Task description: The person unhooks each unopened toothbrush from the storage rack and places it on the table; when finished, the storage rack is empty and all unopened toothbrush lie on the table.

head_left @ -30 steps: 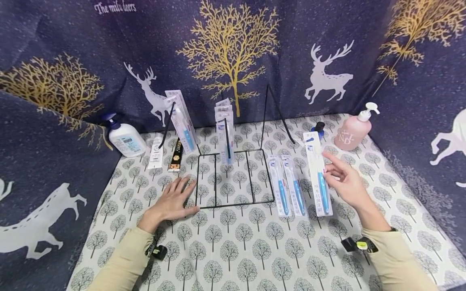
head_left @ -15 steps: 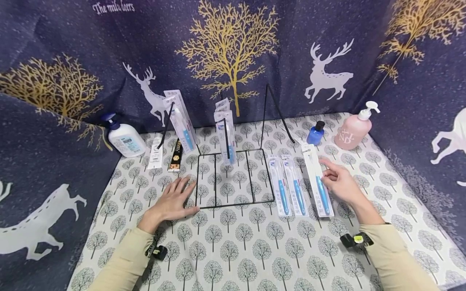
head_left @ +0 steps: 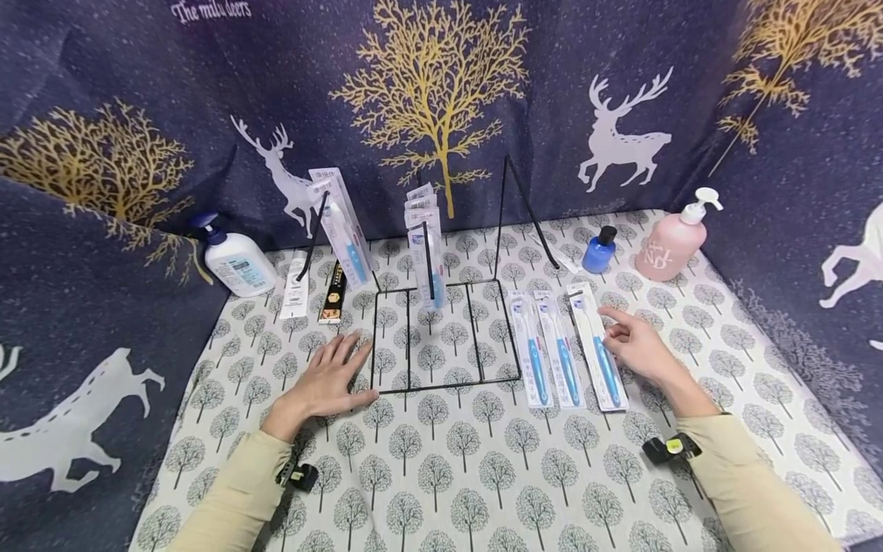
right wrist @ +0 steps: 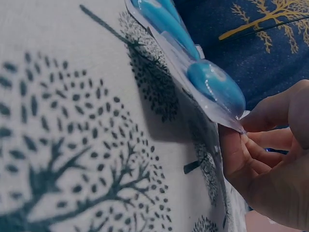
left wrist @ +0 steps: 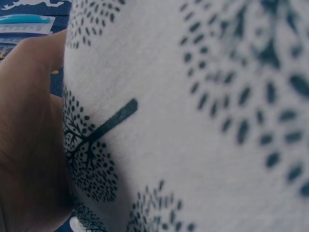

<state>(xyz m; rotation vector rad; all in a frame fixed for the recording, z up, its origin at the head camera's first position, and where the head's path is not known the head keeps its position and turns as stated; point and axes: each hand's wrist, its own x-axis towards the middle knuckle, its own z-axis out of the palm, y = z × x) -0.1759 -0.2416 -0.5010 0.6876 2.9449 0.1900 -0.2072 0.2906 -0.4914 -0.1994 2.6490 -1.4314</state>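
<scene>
My right hand (head_left: 638, 349) pinches the right edge of a packaged blue toothbrush (head_left: 598, 349) between thumb and fingers. The right wrist view shows that blister pack (right wrist: 212, 87) tilted, one edge lifted off the cloth. Two more packaged toothbrushes, one in the middle (head_left: 560, 349) and one on the left (head_left: 530, 349), lie side by side to its left. My left hand (head_left: 327, 379) rests with spread fingers on the cloth, thumb at the front left corner of a black wire rack (head_left: 448, 387). Toothbrush packs hang on its left hook (head_left: 345, 238) and middle hook (head_left: 426, 253); its right hook (head_left: 531, 211) is bare.
Behind the toothbrushes stand a blue bottle (head_left: 599, 251) and a pink pump bottle (head_left: 671, 244). At the back left are a white pump bottle (head_left: 239, 262), a white tube (head_left: 295, 287) and a black tube (head_left: 334, 295). A dark curtain (head_left: 276, 77) hangs behind the table.
My right hand has lowered the toothbrush pack toward the cloth and shifted it slightly left, close beside the other two. The blue bottle has come into full view. My left hand stays in place.
</scene>
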